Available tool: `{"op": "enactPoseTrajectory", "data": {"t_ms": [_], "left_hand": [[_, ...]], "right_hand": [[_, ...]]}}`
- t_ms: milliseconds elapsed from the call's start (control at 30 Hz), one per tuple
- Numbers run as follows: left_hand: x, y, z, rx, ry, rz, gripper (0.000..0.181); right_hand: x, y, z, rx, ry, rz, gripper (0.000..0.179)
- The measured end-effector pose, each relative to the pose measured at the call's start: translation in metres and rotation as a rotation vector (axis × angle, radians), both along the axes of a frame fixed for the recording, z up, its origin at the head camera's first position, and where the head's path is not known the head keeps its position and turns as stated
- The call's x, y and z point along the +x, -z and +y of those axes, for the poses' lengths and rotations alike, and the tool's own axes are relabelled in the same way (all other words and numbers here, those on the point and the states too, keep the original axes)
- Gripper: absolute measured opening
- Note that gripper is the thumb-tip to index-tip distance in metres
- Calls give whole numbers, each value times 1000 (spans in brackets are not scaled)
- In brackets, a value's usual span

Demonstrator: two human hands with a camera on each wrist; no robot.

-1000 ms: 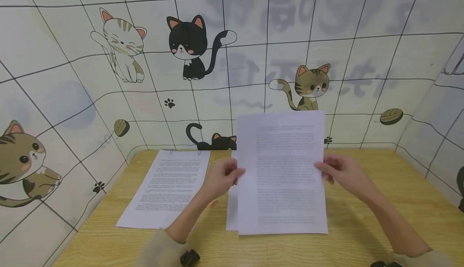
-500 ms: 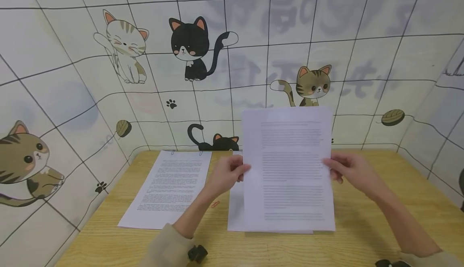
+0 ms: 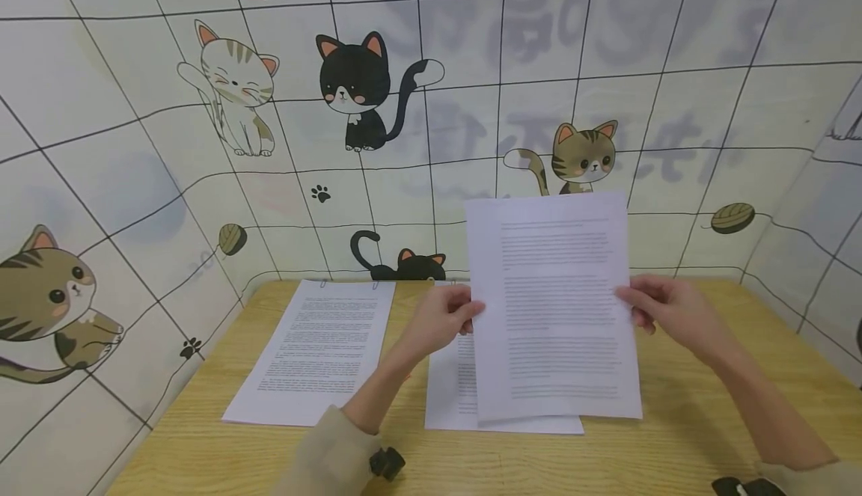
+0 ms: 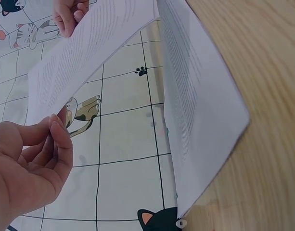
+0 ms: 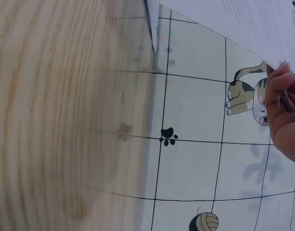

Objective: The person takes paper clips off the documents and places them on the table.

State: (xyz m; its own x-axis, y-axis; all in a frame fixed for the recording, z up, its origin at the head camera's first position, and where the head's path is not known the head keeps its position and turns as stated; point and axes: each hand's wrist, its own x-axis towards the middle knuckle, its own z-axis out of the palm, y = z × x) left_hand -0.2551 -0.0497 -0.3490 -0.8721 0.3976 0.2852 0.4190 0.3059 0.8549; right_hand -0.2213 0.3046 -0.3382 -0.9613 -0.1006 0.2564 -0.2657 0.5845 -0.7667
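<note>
- Pinching the left edge of an upright, white, rectangular sheet of printed paper (image 3: pixel 552 309), the left hand (image 3: pixel 444 318) grips it between thumb and curled fingers, near mid-height.
- Right hand (image 3: pixel 673 313): thumb and curled fingers pinch the sheet's right edge, likewise near mid-height.
- Held sheet: raised between the two hands, right of centre, its right side slightly higher; lines of small print show toward the near side.
- Second white printed paper (image 3: pixel 450 387): lies flat on the pale yellow, wood-grained table (image 3: pixel 491 462), largely hidden by the held sheet; its left strip and near edge show. Whether the two papers touch cannot be told.
- White printed document (image 3: pixel 316 346): lies flat at left, well apart from the held sheet, with two small metal clips (image 3: pixel 376 285) on its far edge.
- Far side: a white wall covering (image 3: pixel 465 32) with black grid lines and cartoon cats.
- Near side: beige sleeves (image 3: pixel 330 455) on both forearms.
</note>
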Motion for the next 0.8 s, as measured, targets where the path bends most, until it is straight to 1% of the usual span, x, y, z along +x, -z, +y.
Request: {"op": "enactPoseTrajectory", "data": {"t_ms": [233, 300, 500, 567, 700, 767, 800], "left_hand": [[-6, 0, 15, 29, -31, 20, 8], [-8, 1, 19, 43, -33, 15, 7], [-10, 1, 30, 73, -43, -33, 8], [-11, 1, 34, 86, -51, -46, 8], [-13, 2, 44, 99, -58, -72, 18], [-14, 4, 50, 106, -57, -90, 16], [-15, 5, 52, 105, -57, -97, 16]], "right_hand": [[-3, -1, 13, 24, -21, -15, 31], [-4, -1, 16, 35, -28, -17, 30], [-7, 2, 28, 72, -34, -40, 33], [-7, 4, 33, 69, -47, -48, 34], [-5, 8, 42, 48, -69, -47, 31], [-5, 10, 47, 35, -78, -42, 30], [-5, 11, 49, 36, -70, -40, 30]]}}
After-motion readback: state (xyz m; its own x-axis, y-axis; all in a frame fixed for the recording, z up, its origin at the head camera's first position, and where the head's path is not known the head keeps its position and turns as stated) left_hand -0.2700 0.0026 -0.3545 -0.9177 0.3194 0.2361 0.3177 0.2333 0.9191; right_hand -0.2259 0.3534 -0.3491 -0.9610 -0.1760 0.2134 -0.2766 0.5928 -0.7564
